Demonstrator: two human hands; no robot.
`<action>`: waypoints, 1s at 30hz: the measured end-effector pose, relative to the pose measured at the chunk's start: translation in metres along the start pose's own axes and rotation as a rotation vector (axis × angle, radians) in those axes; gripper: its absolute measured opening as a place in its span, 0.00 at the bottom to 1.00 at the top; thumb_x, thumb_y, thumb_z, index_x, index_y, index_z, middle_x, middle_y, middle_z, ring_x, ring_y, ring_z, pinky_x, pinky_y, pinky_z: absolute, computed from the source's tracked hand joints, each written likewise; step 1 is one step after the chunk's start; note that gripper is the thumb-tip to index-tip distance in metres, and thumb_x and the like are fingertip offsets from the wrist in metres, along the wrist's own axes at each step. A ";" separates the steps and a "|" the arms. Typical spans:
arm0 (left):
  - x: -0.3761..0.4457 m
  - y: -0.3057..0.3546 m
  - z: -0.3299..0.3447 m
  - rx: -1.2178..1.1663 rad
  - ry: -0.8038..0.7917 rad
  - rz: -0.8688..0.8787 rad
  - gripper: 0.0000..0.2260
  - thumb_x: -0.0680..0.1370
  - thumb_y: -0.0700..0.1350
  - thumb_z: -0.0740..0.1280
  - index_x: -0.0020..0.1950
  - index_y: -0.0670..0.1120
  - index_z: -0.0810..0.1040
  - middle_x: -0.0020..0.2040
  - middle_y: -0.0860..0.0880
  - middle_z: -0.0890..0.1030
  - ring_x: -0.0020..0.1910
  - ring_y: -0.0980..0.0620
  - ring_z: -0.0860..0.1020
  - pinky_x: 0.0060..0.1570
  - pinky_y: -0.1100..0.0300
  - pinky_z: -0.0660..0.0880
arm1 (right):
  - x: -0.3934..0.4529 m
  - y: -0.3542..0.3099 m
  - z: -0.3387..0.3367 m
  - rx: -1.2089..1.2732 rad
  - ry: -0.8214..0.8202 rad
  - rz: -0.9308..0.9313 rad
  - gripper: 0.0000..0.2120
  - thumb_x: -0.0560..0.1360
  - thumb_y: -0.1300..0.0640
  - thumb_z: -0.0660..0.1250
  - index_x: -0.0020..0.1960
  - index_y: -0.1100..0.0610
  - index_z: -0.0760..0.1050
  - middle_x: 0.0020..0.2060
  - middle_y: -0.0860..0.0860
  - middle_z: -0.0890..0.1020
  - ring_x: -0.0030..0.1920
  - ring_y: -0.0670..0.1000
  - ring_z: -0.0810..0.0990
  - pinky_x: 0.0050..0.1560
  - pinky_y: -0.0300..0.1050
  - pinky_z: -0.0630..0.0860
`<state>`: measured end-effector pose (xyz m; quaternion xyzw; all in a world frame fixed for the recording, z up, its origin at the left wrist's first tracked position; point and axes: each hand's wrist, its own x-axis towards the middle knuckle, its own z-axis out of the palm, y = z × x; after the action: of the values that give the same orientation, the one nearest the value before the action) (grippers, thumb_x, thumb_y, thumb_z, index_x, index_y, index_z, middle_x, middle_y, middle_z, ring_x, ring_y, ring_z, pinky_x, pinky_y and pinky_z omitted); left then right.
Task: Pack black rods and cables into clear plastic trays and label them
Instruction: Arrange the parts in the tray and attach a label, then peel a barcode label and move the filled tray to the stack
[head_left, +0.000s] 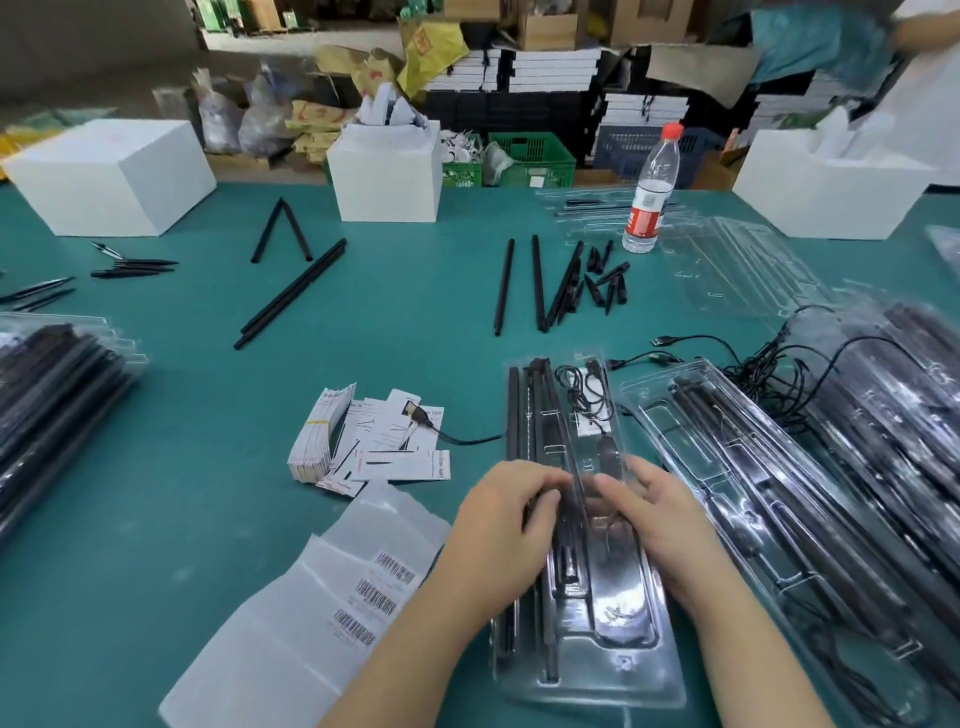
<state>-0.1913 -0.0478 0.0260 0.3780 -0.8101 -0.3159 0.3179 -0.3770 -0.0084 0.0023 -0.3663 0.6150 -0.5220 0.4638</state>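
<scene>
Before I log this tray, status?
Both hands, left and right, pressing on clear tray. Rods, cable inside. Nothing blocking.

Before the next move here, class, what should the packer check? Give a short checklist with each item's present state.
1. Rods seated in the tray: ok, rods lie along its left side.
2. Cable inside the tray: ok.
3. Both hands on the tray: ok, left hand and right hand press its middle.
4. Lid fully snapped shut: cannot tell.
5. Barcode labels within reach: ok, beside the left hand.
6. Label already on the tray: cannot tell.
</scene>
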 end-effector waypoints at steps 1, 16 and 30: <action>-0.001 -0.001 -0.001 0.098 0.025 0.028 0.10 0.80 0.44 0.64 0.57 0.55 0.82 0.51 0.63 0.81 0.54 0.61 0.76 0.57 0.68 0.70 | 0.003 0.003 0.001 -0.144 0.077 -0.011 0.18 0.77 0.55 0.71 0.66 0.56 0.75 0.52 0.49 0.85 0.49 0.51 0.85 0.46 0.39 0.81; 0.006 -0.067 -0.059 0.780 0.063 -0.394 0.22 0.78 0.37 0.60 0.71 0.50 0.71 0.66 0.53 0.75 0.58 0.45 0.67 0.56 0.56 0.67 | -0.008 0.007 0.004 -0.782 0.128 -0.259 0.27 0.74 0.36 0.64 0.71 0.40 0.70 0.50 0.33 0.77 0.43 0.38 0.75 0.44 0.40 0.74; -0.017 -0.052 -0.127 0.657 -0.305 -0.760 0.29 0.69 0.64 0.74 0.63 0.56 0.67 0.62 0.52 0.69 0.58 0.49 0.73 0.56 0.52 0.71 | -0.002 0.012 0.003 -0.728 0.097 -0.297 0.22 0.75 0.41 0.67 0.68 0.39 0.72 0.66 0.33 0.70 0.47 0.37 0.75 0.52 0.39 0.74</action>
<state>-0.0657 -0.0955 0.0577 0.6746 -0.7093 -0.1896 -0.0762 -0.3731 -0.0051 -0.0087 -0.5668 0.7214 -0.3477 0.1934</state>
